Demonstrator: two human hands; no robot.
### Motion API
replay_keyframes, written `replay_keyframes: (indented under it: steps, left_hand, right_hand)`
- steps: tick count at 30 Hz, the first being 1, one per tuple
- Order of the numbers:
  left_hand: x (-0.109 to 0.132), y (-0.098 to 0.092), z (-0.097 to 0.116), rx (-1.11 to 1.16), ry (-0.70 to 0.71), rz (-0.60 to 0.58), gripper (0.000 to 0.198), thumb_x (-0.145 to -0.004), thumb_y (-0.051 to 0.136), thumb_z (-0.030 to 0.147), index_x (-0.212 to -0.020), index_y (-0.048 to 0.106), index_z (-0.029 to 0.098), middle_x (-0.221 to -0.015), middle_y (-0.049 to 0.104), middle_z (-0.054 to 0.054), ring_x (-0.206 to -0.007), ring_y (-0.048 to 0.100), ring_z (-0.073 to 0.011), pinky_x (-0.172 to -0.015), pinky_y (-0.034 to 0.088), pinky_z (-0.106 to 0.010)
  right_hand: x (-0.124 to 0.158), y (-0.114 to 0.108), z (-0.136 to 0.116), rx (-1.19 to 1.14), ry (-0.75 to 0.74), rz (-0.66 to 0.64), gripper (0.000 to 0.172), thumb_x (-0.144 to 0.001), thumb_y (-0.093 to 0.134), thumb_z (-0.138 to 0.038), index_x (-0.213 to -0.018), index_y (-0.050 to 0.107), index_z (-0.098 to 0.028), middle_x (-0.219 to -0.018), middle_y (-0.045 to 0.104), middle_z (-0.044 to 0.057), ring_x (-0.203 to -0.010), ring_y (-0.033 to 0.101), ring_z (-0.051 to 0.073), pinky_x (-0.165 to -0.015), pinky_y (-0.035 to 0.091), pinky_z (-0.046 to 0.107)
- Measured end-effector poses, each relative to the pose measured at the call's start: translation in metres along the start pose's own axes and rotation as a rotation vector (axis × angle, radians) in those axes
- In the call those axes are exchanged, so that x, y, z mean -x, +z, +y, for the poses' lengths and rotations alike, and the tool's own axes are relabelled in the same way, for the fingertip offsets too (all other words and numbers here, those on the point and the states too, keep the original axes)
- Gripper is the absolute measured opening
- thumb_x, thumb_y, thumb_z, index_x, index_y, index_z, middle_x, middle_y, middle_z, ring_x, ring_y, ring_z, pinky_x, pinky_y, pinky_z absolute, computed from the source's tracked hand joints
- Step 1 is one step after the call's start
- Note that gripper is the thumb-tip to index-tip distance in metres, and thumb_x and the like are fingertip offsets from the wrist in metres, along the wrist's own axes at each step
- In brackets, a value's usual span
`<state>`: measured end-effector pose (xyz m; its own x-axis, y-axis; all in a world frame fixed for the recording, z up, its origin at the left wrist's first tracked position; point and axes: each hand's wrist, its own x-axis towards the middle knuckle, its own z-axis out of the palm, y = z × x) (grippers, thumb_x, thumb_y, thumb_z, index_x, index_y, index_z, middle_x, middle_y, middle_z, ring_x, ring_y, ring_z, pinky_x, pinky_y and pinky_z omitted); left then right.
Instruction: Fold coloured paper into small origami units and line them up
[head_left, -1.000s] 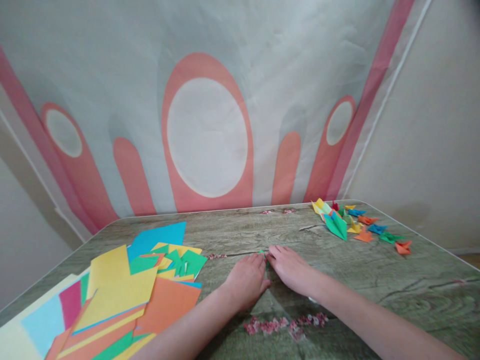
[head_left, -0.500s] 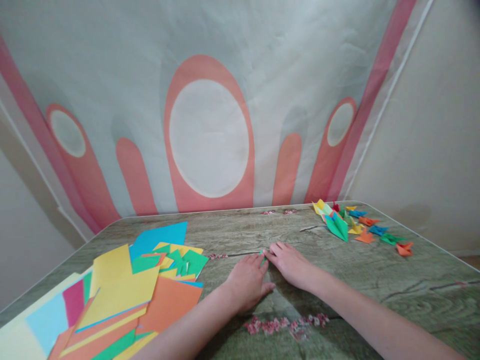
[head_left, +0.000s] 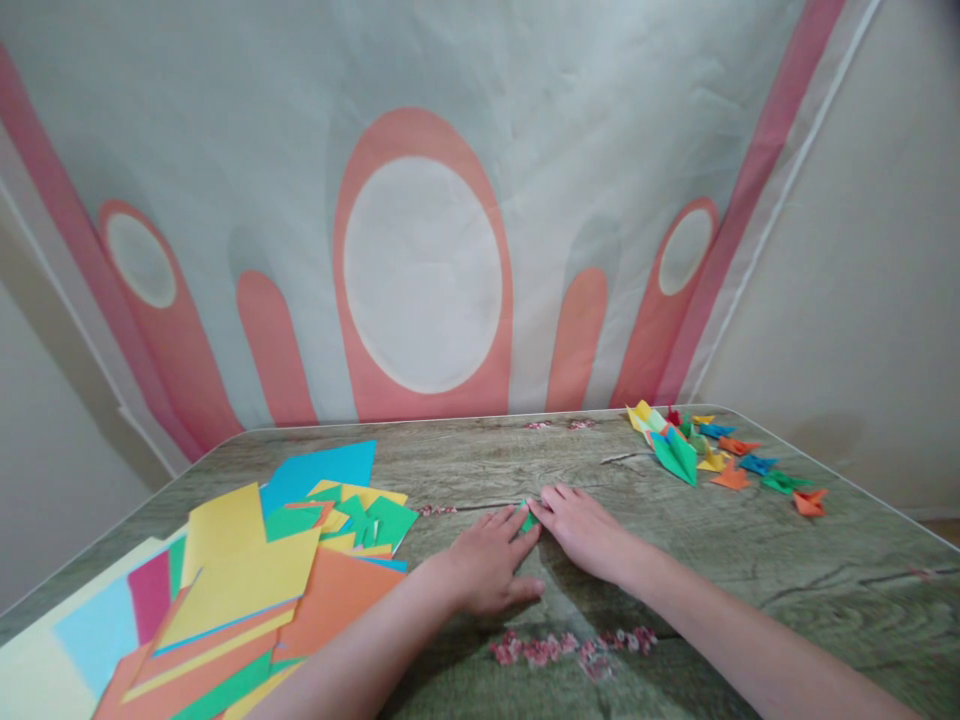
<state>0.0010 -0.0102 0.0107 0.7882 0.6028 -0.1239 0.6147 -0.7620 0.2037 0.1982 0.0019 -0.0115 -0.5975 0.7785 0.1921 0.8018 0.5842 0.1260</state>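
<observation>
Had left hand (head_left: pixel 491 565) palm down on the wood-patterned table (head_left: pixel 480 455), with fingers spread and thumb held out, and right hand (head_left: pixel 579 528) just beside it, with fingers bent. Had a small green paper (head_left: pixel 529 518) at the fingertips, between the two hands; could not make out any pinch by the right. Saw a heap of coloured sheets (head_left: pixel 247 580) on the left, near the left forearm. Saw small folded figures (head_left: pixel 809 503) and a green pointed folded sheet (head_left: pixel 675 457) at far right. Faced a grey backdrop (head_left: pixel 615 120) with pink arches.
</observation>
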Motion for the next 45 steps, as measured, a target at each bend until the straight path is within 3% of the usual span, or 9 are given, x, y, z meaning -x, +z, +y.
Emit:
replay_keyframes:
  steps: [5, 10, 22, 30, 36, 45]
  left_hand:
    - [0.005, -0.011, 0.011, 0.032, -0.099, -0.113, 0.077, -0.082, 0.033, 0.059, -0.140, 0.019, 0.010, -0.146, 0.014, -0.014, -0.135, 0.012, -0.0279, -0.108, 0.018, -0.042]
    - [0.007, -0.019, 0.028, -0.013, -0.214, -0.101, 0.073, -0.080, 0.041, 0.055, -0.137, 0.030, 0.009, -0.144, 0.020, -0.014, -0.133, 0.019, -0.0288, -0.107, 0.019, -0.042]
    - [0.006, -0.017, 0.024, 0.003, -0.193, -0.072, 0.071, -0.083, 0.035, 0.058, -0.136, 0.032, 0.011, -0.144, 0.023, -0.014, -0.132, 0.022, -0.0285, -0.106, 0.023, -0.042]
    - [0.007, -0.017, 0.023, 0.001, -0.177, -0.062, 0.073, -0.082, 0.037, 0.058, -0.136, 0.031, 0.009, -0.143, 0.024, -0.015, -0.132, 0.021, -0.0288, -0.107, 0.022, -0.042]
    - [0.007, -0.016, 0.021, -0.016, -0.168, -0.072, 0.075, -0.081, 0.037, 0.057, -0.137, 0.029, 0.008, -0.144, 0.021, -0.015, -0.132, 0.021, -0.0289, -0.107, 0.023, -0.042]
    - [0.009, -0.030, 0.025, -0.073, -0.187, -0.094, 0.059, -0.084, 0.038, 0.045, -0.134, 0.035, 0.014, -0.140, 0.033, -0.011, -0.130, 0.027, -0.0292, -0.105, 0.024, -0.046]
  right_hand:
    - [0.000, -0.002, 0.000, 0.037, -0.006, -0.037, 0.032, -0.088, 0.042, -0.017, -0.119, 0.049, -0.019, -0.101, 0.055, 0.009, -0.096, 0.048, 0.023, -0.077, 0.040, 0.035]
    - [0.001, -0.004, 0.000, 0.053, -0.019, -0.031, 0.034, -0.087, 0.042, -0.015, -0.121, 0.047, -0.018, -0.103, 0.055, 0.010, -0.095, 0.048, 0.023, -0.077, 0.041, 0.036]
    - [0.011, -0.005, -0.020, 0.101, 0.077, -0.057, 0.025, -0.082, 0.043, -0.006, -0.101, 0.057, -0.012, -0.097, 0.057, 0.010, -0.087, 0.052, 0.024, -0.071, 0.043, 0.036]
    - [0.012, -0.001, -0.023, 0.129, 0.063, -0.043, 0.044, -0.081, 0.044, -0.007, -0.124, 0.044, -0.015, -0.100, 0.058, 0.012, -0.090, 0.052, 0.025, -0.072, 0.043, 0.037]
    - [0.009, -0.006, -0.019, 0.096, 0.062, -0.104, 0.033, -0.082, 0.044, -0.007, -0.114, 0.052, -0.011, -0.100, 0.057, 0.014, -0.092, 0.052, 0.025, -0.073, 0.042, 0.037]
    - [0.007, -0.012, -0.015, 0.069, 0.058, -0.120, 0.023, -0.080, 0.045, -0.006, -0.098, 0.058, -0.011, -0.095, 0.057, 0.012, -0.088, 0.052, 0.023, -0.070, 0.041, 0.034]
